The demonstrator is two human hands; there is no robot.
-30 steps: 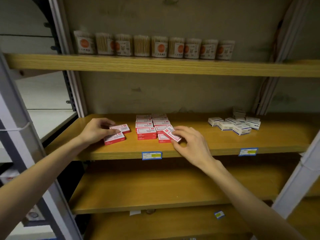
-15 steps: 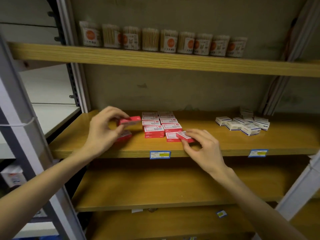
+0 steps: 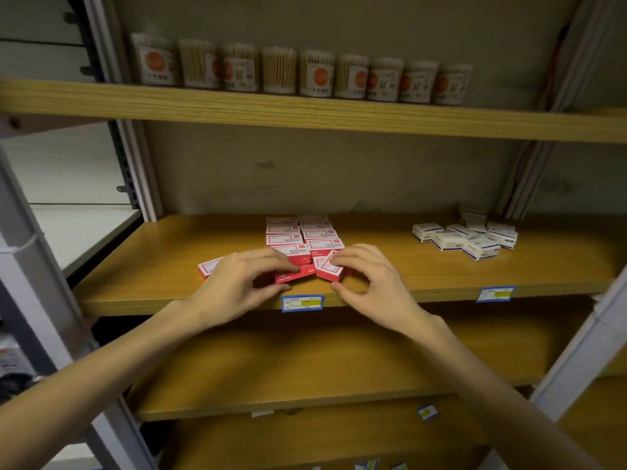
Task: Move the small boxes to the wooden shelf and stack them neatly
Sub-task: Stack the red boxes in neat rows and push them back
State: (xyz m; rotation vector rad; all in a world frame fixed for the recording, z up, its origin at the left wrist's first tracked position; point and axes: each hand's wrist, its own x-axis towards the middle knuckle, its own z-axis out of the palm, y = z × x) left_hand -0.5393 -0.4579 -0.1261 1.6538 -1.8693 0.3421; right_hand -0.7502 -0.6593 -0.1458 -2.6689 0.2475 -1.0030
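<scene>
Two small red boxes being brought to the near end of the rows on the wooden shelf.

One red box (image 3: 294, 275) is pinched on edge by the left hand (image 3: 237, 283), fingers and thumb curled round it; a second red box (image 3: 330, 269) is pinched, tilted, by the right hand (image 3: 375, 283), and the two almost meet at the shelf front. Just beyond lies the stack of red boxes (image 3: 303, 234) in two rows; another loose box (image 3: 210, 266) is seen left of the left hand. On the wooden shelf (image 3: 390, 273), white boxes (image 3: 464, 237) are clustered far right. Each held box would best be laid flat, label up, edges squared against the rows before release.
</scene>
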